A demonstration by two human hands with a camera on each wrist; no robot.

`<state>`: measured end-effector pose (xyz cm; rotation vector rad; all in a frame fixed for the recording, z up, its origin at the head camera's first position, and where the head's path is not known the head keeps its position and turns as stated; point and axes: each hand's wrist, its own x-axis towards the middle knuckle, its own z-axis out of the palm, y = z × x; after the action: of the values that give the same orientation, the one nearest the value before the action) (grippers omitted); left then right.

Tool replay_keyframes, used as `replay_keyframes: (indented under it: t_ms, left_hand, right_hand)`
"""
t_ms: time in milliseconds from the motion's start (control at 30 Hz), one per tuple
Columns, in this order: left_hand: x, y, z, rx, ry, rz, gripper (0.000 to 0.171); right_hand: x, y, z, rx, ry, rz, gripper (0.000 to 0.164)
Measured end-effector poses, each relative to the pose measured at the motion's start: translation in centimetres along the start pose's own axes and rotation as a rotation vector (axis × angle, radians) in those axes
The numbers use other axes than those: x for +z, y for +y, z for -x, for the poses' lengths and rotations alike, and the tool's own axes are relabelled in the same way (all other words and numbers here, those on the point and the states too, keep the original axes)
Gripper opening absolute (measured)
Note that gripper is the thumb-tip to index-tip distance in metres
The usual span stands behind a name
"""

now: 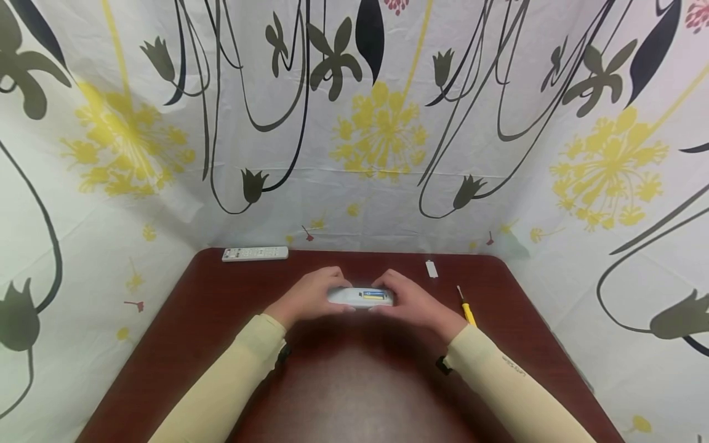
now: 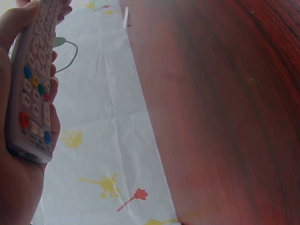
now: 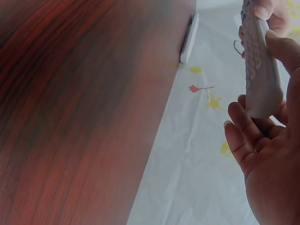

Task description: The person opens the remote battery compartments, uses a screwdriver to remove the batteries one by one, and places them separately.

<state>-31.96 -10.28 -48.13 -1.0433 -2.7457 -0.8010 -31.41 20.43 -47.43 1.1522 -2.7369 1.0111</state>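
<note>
A light grey remote control (image 1: 341,298) is held level above the table, its back facing the head camera. Its battery bay is uncovered and shows batteries (image 1: 375,295) coloured blue and yellow. My left hand (image 1: 310,298) grips one end between thumb and fingers; my right hand (image 1: 411,301) holds the end with the bay. In the left wrist view the button side of the remote (image 2: 33,93) shows, with coloured keys near its end. From the right wrist view, the right thumb lies along the remote (image 3: 263,96) and the fingers curl beneath it.
On the dark red table (image 1: 354,381), a second white remote control (image 1: 255,253) lies at the back left. A small white cover (image 1: 431,269) lies at the back right. Nearer the right arm is a screwdriver (image 1: 468,312) with a yellow handle. Patterned cloth (image 1: 343,209) hangs around the table.
</note>
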Motion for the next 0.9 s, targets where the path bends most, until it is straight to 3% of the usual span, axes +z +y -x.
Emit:
replay_keyframes:
  t_ms: [633, 900]
  left_hand:
    - [0.2, 0.0, -0.5, 0.039, 0.007, -0.023, 0.050]
    - [0.1, -0.1, -0.5, 0.039, 0.010, -0.033, 0.050]
  right_hand:
    - [0.7, -0.5, -0.9, 0.058, -0.005, 0.023, 0.044]
    - [0.7, -0.6, -1.1, 0.042, -0.004, 0.043, 0.043]
